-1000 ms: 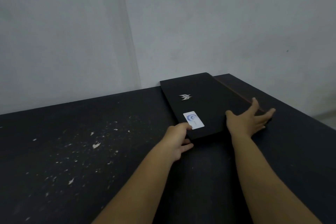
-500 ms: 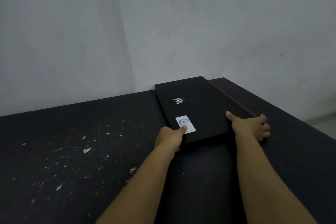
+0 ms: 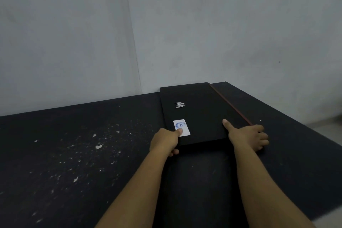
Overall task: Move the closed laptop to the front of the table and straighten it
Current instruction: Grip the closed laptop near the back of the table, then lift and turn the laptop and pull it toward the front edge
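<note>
A: Where is the laptop (image 3: 201,113)?

B: It lies closed and flat on the black counter (image 3: 74,153), far from the person, at about 12 o'clock from the arms. Its far end reaches the grey wall (image 3: 222,33). It sits askew, its long sides running toward 11 o'clock rather than square with the counter's edge.

A: And the left hand (image 3: 164,141)?

B: It grips the laptop's near corner at 7 o'clock. The thumb lies on top, its tip touching a white sticker (image 3: 182,127) with a blue mark; the fingers curl under the near edge.

A: The right hand (image 3: 248,138)?

B: It clasps the near corner at 5 o'clock. The thumb points up across the lid toward 11 o'clock, and the fingers wrap round the right side, where a thin red strip (image 3: 231,105) runs along the edge.

A: Is the laptop raised?

B: That cannot be told; the near edge is dark against the counter.

A: Anything else on the lid?

B: A silver logo (image 3: 179,105), at 12 o'clock from the sticker.

A: And the counter?

B: White flecks (image 3: 99,146) are scattered over it at 9 o'clock from the left hand, well apart from the laptop.
</note>
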